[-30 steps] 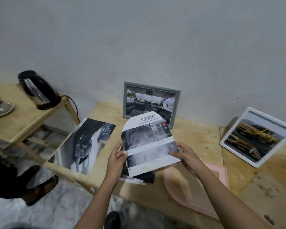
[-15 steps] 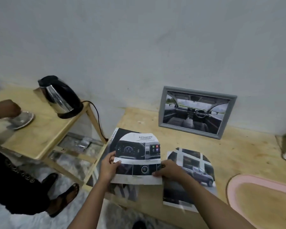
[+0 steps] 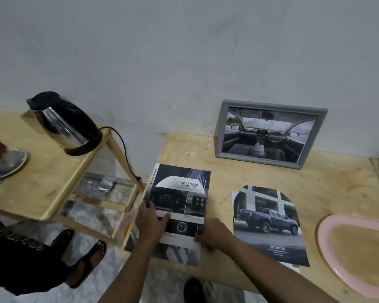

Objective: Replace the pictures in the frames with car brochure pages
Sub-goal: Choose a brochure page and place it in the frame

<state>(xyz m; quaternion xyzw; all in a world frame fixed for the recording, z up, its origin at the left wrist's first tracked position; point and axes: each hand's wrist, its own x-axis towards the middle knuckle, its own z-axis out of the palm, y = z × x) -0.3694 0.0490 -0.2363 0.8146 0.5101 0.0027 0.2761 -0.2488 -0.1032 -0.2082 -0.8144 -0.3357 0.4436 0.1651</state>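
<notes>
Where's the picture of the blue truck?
In the head view, the blue truck page lies flat on the table, between the right hand and the pink frame, below the grey frame.

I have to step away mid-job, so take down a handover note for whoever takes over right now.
Left hand: holds the left edge of the arch-cut ADVANCED page, thumb on top.
Right hand: pinches its lower right corner.
That page lies over the brochure on the table; the arch-cut pickup page lies flat to its right.
Done: the grey frame at the wall shows a car interior page.
Left: the pink arched frame looks unfilled, wood showing inside; probably one cut page goes there.
</notes>
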